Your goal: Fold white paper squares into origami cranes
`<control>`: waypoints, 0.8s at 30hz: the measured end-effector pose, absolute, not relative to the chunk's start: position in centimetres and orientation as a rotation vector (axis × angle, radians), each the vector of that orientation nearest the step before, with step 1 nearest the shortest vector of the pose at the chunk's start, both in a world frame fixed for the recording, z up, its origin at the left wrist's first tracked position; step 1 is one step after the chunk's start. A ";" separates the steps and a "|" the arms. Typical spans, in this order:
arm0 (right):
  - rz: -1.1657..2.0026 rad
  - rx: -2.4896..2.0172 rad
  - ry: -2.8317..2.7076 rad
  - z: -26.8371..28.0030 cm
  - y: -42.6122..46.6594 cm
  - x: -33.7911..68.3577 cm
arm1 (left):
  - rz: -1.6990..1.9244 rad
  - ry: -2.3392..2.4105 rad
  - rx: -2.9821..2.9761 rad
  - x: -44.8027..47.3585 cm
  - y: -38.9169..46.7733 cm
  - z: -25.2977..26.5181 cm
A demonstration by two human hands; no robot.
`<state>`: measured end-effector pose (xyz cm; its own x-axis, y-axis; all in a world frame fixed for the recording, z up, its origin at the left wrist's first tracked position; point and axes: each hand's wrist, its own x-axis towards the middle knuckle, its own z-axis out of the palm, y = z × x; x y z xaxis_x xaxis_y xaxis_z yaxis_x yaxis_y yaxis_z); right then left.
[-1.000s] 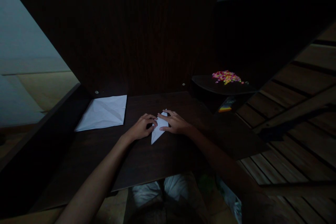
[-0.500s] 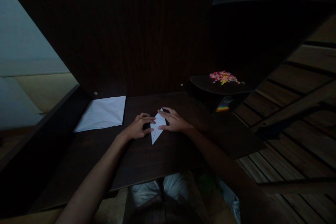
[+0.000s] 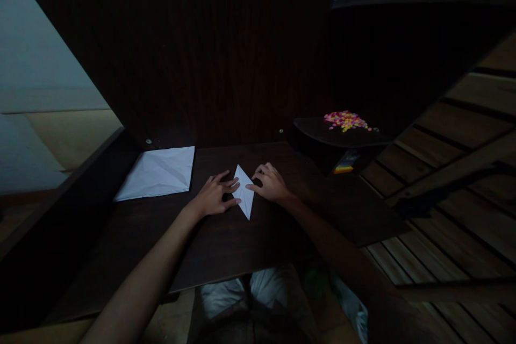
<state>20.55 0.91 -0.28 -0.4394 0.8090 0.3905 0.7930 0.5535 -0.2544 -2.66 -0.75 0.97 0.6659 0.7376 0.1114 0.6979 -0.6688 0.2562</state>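
A small diamond of folded white paper (image 3: 245, 193) lies on the dark wooden desk (image 3: 226, 252), its long points toward and away from me. From the left, my left hand (image 3: 215, 193) rests with spread fingers, fingertips and thumb touching the paper's left edge. My right hand (image 3: 271, 181) is at the other side, its thumb tip at the paper's right edge and its other fingers curled a little above the desk. Neither hand is wrapped round the paper.
Creased white sheets (image 3: 161, 172) lie stacked at the back left of the desk. On a rounded side shelf (image 3: 314, 131) to the right sits a heap of small pink and yellow pieces (image 3: 345, 120). A tall dark panel (image 3: 226, 64) rises behind the desk.
The folded paper has turned, so its near point has swung to the right and its far point to the left. My right fingers have drawn back from its top.
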 end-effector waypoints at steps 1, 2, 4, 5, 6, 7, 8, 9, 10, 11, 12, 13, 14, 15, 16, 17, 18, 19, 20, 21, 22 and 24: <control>0.051 -1.316 -2.310 -0.3 0.9 20.4 | 0.272 1.181 2.687 -2.7 -0.7 1.0; 0.063 -1.344 -2.298 -0.3 0.8 20.2 | 0.250 1.191 2.687 -2.8 -0.7 1.0; 0.115 -1.399 -2.278 -0.3 0.7 19.9 | 0.242 1.205 2.699 -2.8 -0.7 1.0; 0.153 -1.422 -2.266 -0.3 0.7 19.8 | 0.251 1.214 2.709 -2.8 -0.8 1.0; 0.195 -1.442 -2.251 -0.3 0.7 19.7 | 0.266 1.223 2.723 -2.8 -0.8 1.0; 0.237 -1.461 -2.230 -0.3 0.7 19.7 | 0.286 1.230 2.740 -2.7 -0.8 0.9; 0.275 -1.476 -2.207 -0.3 0.7 19.6 | 0.308 1.240 2.760 -2.5 -0.9 0.9; 0.307 -1.487 -2.182 -0.3 0.7 19.6 | 0.324 1.251 2.780 -2.4 -1.0 0.9; 0.333 -1.492 -2.156 -0.3 0.7 19.7 | 0.334 1.266 2.798 -2.2 -1.1 0.8; 0.352 -1.494 -2.132 -0.3 0.7 19.7 | 0.339 1.286 2.814 -1.9 -1.3 0.8; 0.364 -1.496 -2.109 -0.3 0.7 19.7 | 0.338 1.309 2.828 -1.6 -1.4 0.7; 0.369 -1.498 -2.091 -0.3 0.7 19.7 | 0.344 1.342 2.839 -1.3 -1.7 0.7; 0.369 -1.502 -2.076 -0.4 0.8 19.6 | 0.354 1.372 2.855 -0.9 -1.9 0.7; 0.364 -1.507 -2.065 -0.4 0.8 19.6 | 0.362 1.411 2.870 -0.5 -2.2 0.7; 0.358 -1.510 -2.057 -0.4 0.8 19.5 | 0.380 1.467 2.879 -0.1 -2.4 0.7; 0.354 -1.509 -2.051 -0.4 0.8 19.4 | 0.388 1.511 2.889 0.2 -2.7 0.8; 0.352 -1.508 -2.047 -0.4 0.8 19.3 | 0.390 1.537 2.900 0.6 -2.9 0.8; 0.355 -1.506 -2.044 -0.4 0.8 19.3 | 0.381 1.542 2.911 0.9 -3.0 1.0; 0.360 -1.501 -2.043 -0.4 0.8 19.2 | 0.374 1.538 2.925 1.2 -3.2 1.1; 0.367 -1.494 -2.044 -0.4 0.9 19.2 | 0.366 1.540 2.935 1.4 -3.2 1.2; 0.372 -1.483 -2.047 -0.5 0.9 19.2 | 0.355 1.533 2.946 1.5 -3.2 1.3; 0.374 -1.445 -2.059 -0.5 1.0 19.3 | 0.360 1.513 2.953 1.5 -3.1 1.4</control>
